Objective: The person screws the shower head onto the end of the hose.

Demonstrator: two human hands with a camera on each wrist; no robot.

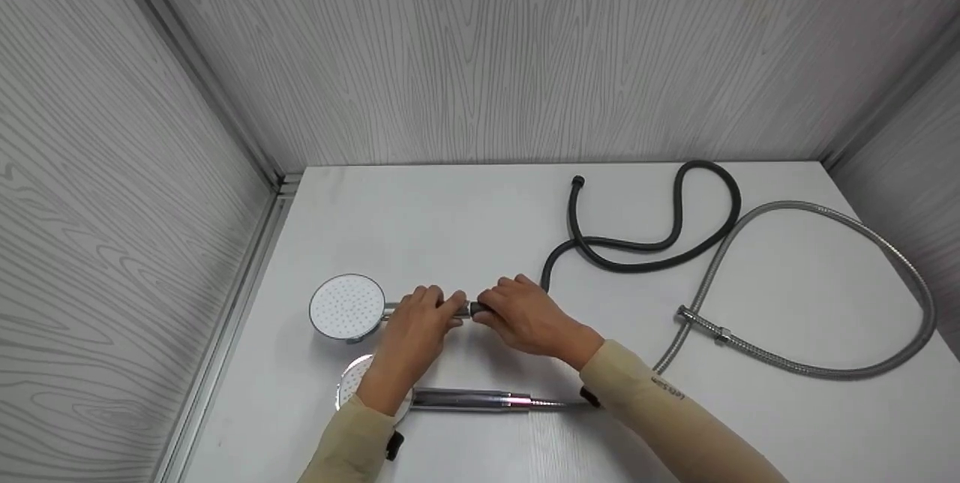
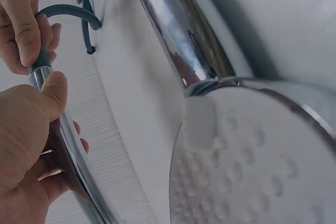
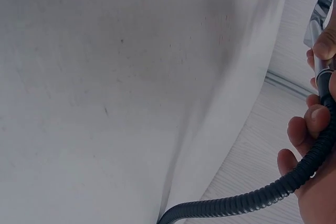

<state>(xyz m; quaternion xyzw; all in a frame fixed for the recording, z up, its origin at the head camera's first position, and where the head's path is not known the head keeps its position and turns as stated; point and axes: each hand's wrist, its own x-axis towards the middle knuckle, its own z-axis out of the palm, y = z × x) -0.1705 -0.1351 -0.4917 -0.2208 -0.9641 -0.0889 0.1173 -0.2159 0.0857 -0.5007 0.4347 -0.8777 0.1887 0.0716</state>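
My left hand [image 1: 415, 329] grips the chrome handle of a shower head [image 1: 347, 307] whose round white face is turned up. At the handle's lower end, my right hand [image 1: 529, 316] holds the dark end of a black shower hose [image 1: 637, 267]. In the left wrist view the hose end meets the chrome handle [image 2: 79, 166] in line, with the left thumb lying along it just below the joint. From the right fingers the ribbed hose [image 3: 247, 202] curves away in the right wrist view. Palm and fingers hide part of the joint.
A second chrome shower head [image 1: 472, 400] lies below the left forearm, joined to a silver metal hose [image 1: 926, 303] that loops across the right side. The black hose's free end [image 1: 577, 181] lies toward the back of the white table [image 1: 420, 220]. Wood-grain panels [image 1: 480, 55] stand around it.
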